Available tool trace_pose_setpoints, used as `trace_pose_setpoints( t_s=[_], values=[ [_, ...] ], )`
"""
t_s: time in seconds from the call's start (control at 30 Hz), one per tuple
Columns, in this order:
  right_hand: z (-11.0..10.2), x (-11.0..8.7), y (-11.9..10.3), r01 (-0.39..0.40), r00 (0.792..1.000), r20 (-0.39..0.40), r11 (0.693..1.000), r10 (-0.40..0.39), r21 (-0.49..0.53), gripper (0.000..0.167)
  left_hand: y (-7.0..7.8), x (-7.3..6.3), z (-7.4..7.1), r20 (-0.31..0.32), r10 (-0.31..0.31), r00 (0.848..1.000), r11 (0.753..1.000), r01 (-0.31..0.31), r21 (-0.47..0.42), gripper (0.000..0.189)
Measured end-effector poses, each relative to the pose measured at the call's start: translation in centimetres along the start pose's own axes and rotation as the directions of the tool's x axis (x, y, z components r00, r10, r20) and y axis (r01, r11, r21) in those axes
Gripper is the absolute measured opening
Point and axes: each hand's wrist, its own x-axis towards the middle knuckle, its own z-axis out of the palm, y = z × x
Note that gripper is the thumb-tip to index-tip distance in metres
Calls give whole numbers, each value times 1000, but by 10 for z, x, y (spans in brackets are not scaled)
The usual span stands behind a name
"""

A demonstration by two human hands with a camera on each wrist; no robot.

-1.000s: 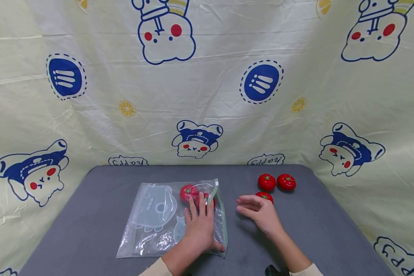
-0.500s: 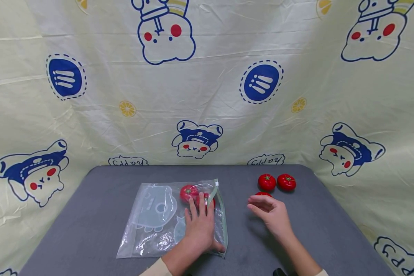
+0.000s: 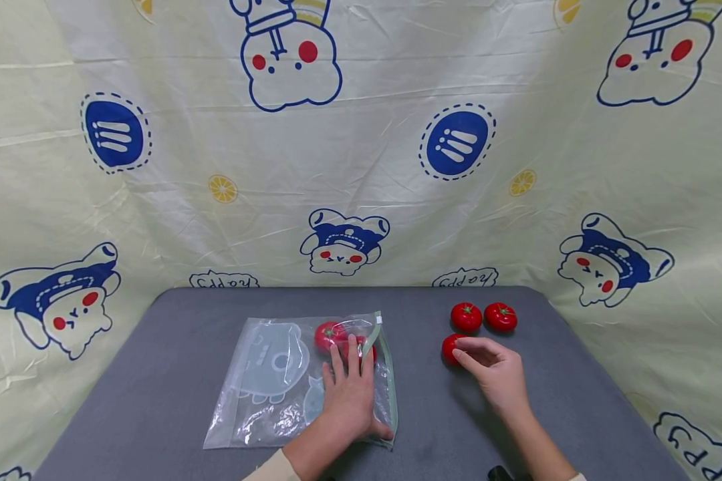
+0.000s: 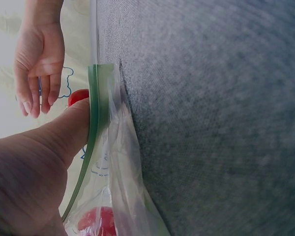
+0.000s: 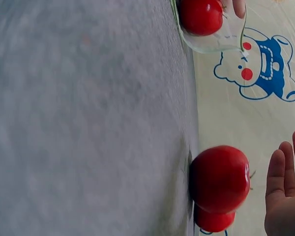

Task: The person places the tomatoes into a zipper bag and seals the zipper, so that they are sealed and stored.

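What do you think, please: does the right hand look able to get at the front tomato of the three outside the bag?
Most likely yes: the right hand hovers, open, close to the front tomato, and the right wrist view shows nothing blocking the gap between them.

Bag [image 3: 249, 414], tomatoes [image 3: 501, 318] on grey table [image 3: 168, 361]

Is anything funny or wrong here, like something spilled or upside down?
Yes, the cartoon animal in the middle of the wall cloth looks odd: it's upside down, face at the bottom. I see no spills: three tomatoes sit on the table, two more in the clear bag.
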Motion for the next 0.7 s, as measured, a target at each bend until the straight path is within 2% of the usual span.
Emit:
trace_pose_setpoints(
  t_s=[0.1, 0.3, 0.53, 0.7],
  values=[
    [-3, 3, 1, 13, 1000, -24, 1000, -13, 2, 28, 0, 0, 0, 5, -4, 1000, 1000, 4, -2, 140],
    [-9, 8, 4, 31, 999, -37, 998, -34, -62, 28, 0, 2, 0, 10, -11, 1000, 1000, 11, -2, 139],
    [-13, 16, 11, -9, 1000, -28, 994, 6, -113, 34, 0, 0, 1, 16, -11, 1000, 1000, 11, -17, 137],
    [-15, 23, 16, -43, 999, -7, 976, 42, -216, 39, -1, 0, 2, 9, -8, 1000, 1000, 8, -4, 137]
  ],
)
